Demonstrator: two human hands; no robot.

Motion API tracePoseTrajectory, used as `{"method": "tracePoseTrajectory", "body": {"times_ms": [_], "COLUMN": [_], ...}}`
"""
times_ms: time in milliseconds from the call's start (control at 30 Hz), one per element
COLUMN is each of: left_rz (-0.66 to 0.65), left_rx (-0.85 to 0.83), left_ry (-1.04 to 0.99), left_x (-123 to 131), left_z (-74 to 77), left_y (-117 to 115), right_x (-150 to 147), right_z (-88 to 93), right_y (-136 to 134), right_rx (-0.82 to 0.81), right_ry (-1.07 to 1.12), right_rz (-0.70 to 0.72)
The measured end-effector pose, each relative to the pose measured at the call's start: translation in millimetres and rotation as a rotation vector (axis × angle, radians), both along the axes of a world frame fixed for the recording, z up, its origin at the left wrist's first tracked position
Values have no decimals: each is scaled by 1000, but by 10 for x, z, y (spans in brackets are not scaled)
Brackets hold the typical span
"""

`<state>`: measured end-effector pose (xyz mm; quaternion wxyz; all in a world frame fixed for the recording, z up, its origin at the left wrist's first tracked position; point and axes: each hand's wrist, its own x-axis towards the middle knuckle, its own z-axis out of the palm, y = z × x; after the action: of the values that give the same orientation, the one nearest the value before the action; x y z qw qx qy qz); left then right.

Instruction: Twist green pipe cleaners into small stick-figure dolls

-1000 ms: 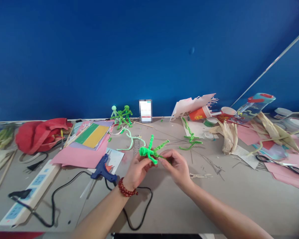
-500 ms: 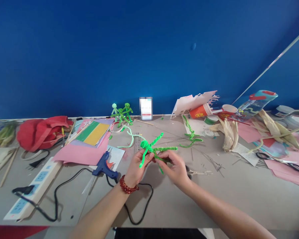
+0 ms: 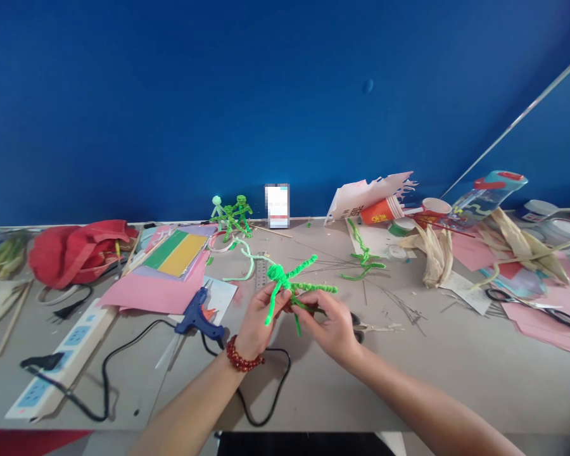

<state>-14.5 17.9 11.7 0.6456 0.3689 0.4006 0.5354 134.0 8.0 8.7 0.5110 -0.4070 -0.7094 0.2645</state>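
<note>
A bright green pipe-cleaner figure (image 3: 276, 274), with a round coiled head and wrapped limbs, is held above the middle of the table. My left hand (image 3: 262, 316), with a red bead bracelet at the wrist, pinches its body from the left. From the right, my right hand (image 3: 333, 322) grips the darker green lower part between thumb and fingers. One wrapped limb sticks out to the right over that hand, and a short end hangs below. The spot where the fingertips meet is partly hidden. Scissors (image 3: 377, 327) lie just beyond my right hand.
Small finished pipe-cleaner figures (image 3: 235, 215) stand by the wall. A blue glue gun (image 3: 200, 318) with its black cord and a white power strip (image 3: 66, 361) lie left. Loose green pipe cleaners (image 3: 363, 253), thin wires (image 3: 403, 304), paper cups (image 3: 382, 211) and black-handled scissors (image 3: 536, 305) lie right.
The figure has turned slightly in my fingers; its hanging end has shifted left and its upper arm a little right. Both hands keep their hold.
</note>
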Motion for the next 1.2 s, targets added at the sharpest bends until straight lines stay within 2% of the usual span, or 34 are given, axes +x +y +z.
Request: {"method": "tracePoseTrajectory", "body": {"times_ms": [100,200,267,333,367,500,533,600,700,800,967,1067,1200], "left_rz": [50,86,77,50,31,-37,-46,-54,-58,-38,7,-46,-125], "left_rx": [50,75,85,87,83,62,66,80,97,152,260,287,371], "left_ry": [45,91,108,112,110,120,133,156,152,174,388,379,419], "left_x": [-51,-92,-107,-111,-109,-85,-78,-66,-55,-55,-71,-77,-91], "left_z": [-40,-44,-25,-5,3,11,9,-4,-47,-91,-51,-19,-41], "left_y": [14,35,43,42,40,26,25,25,30,27,10,15,24], "right_x": [93,260,377,453,466,361,314,225,139,95,52,64,107], "right_z": [40,118,178,223,233,180,154,106,57,24,-18,-12,9], "right_y": [-17,12,83,179,225,297,286,253,207,176,128,129,165], "right_rx": [191,315,222,19,-117,-598,-680,-799,-841,-775,-655,-693,-854], "right_ry": [-125,-101,37,178,209,373,427,532,654,708,701,748,795], "right_rz": [46,-30,-148,-251,-196,238,312,370,330,256,146,237,406]}}
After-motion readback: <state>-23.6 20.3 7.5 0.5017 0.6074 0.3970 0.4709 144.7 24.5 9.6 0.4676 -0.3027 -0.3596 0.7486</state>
